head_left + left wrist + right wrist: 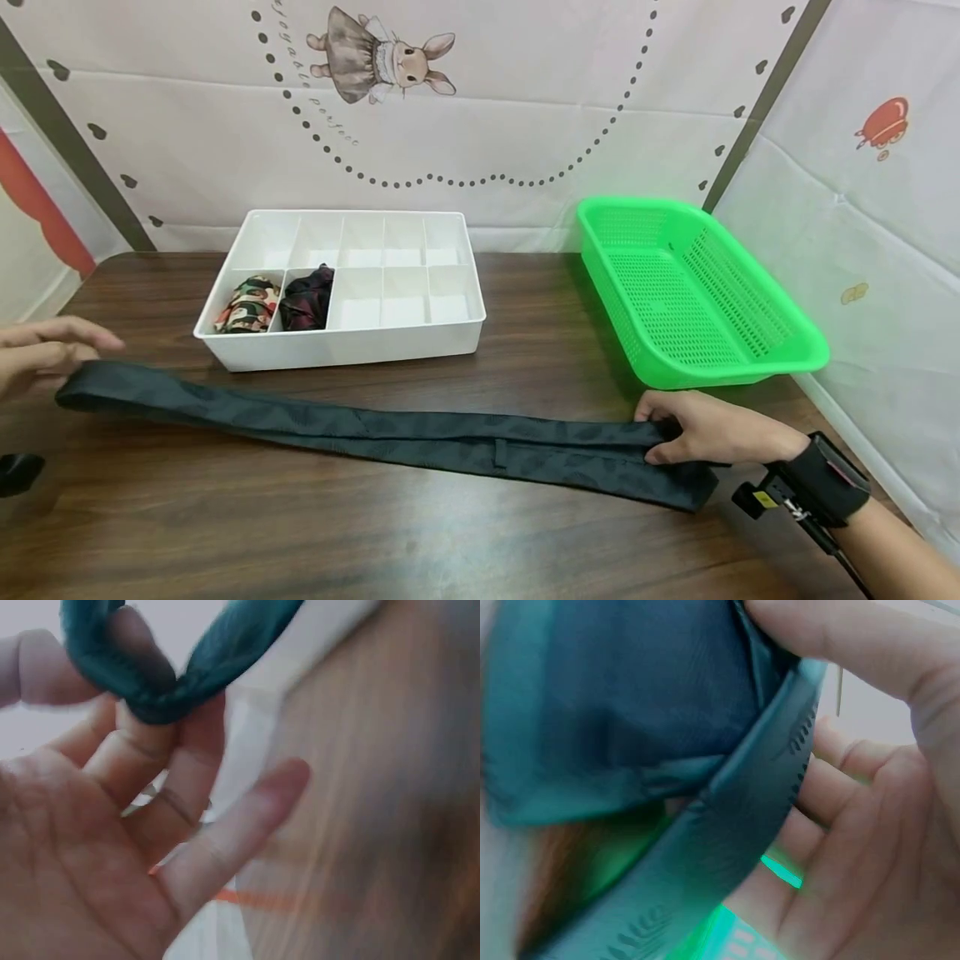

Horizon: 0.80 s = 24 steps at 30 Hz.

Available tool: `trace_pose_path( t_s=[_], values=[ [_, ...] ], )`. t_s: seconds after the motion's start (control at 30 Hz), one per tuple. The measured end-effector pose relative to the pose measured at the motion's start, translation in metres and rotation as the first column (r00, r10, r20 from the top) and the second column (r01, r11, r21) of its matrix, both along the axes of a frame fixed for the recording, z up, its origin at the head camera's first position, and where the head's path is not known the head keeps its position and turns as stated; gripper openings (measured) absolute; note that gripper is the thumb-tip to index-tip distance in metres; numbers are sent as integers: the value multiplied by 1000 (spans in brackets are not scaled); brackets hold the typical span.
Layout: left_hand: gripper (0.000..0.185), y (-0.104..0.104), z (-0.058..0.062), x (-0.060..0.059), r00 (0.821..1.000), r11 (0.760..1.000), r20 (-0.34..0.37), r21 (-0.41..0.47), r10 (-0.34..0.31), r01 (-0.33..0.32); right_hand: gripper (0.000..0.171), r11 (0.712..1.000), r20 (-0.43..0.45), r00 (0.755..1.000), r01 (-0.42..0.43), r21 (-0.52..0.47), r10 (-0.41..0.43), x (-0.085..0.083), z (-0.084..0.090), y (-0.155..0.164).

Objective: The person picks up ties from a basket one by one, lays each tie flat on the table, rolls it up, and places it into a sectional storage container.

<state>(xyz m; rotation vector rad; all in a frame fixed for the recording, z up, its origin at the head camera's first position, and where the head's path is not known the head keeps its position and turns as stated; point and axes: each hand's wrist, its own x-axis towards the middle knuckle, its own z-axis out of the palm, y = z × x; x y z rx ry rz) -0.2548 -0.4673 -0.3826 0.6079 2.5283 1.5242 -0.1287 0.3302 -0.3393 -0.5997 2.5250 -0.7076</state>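
Observation:
A dark green necktie [420,425] stretches across the table, doubled lengthwise, its keeper loop and back seam facing up. At the far left my left hand [45,354] holds its folded end; in the left wrist view the looped fabric [161,701] passes round a fingertip, while the little finger sticks out straight. My right hand [708,429] pinches the tie near its wide end on the right. Seen from the right wrist, the thumb [832,626] presses on the layered fabric [652,697], and a leaf-patterned strip crosses in front of the fingers [810,802].
Behind the tie stands a white divided box [345,346]; two front-left compartments hold a patterned rolled cloth [251,307] and a dark red-black cloth [307,300]. A green plastic basket [697,300] stands back right. A printed curtain [480,125] hangs behind the wooden table [375,533].

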Motion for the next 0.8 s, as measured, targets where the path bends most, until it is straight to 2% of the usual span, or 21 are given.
trace_pose_path(
  t_s=[0.03,0.07,0.1,0.13,0.17,0.2,0.27,0.37,0.43,0.5,0.57,0.63,0.73,0.8],
  values=[
    [35,8,6,6,998,982,15,-178,64,-61,39,1000,-16,1000,2,-4,-2,0,0,2],
    [23,18,11,12,992,934,19,-338,125,-112,38,1000,-32,999,6,-4,-6,1,-1,4],
    [22,28,15,18,983,886,24,-439,181,-153,38,1000,-49,999,8,-4,-8,1,-1,6],
    [30,38,18,23,978,835,2,-522,209,-177,37,1000,-63,998,12,-3,-12,1,-2,8],
    [38,45,20,27,975,797,-12,-574,223,-190,35,1000,-68,998,14,-6,-15,1,-2,10],
    [41,49,20,31,972,788,-24,-582,233,-203,34,1000,-75,997,17,-5,-18,2,-1,12],
    [34,53,18,35,971,798,-66,-558,229,-226,29,1000,-92,996,14,-5,-14,3,0,16],
    [22,51,15,38,973,834,-96,-503,208,-228,20,999,-172,984,-46,-29,40,9,6,22],
    [18,49,14,38,980,860,-95,-470,175,-200,16,994,-247,966,-92,-58,75,13,12,26],
    [16,46,12,36,981,875,-88,-443,173,-194,18,988,-302,948,-134,-83,103,17,18,30],
    [16,41,9,35,983,889,-64,-421,170,-181,16,985,-254,962,-130,-114,98,20,23,32],
    [20,36,8,33,984,898,-40,-404,172,-173,14,993,-175,982,-88,-80,73,21,23,31],
    [23,29,8,31,983,888,-31,-425,179,-175,31,1000,-74,997,-30,-3,30,22,17,26],
    [20,25,10,30,982,875,-36,-449,186,-183,40,999,-78,997,-9,45,13,23,12,21]
  ],
)
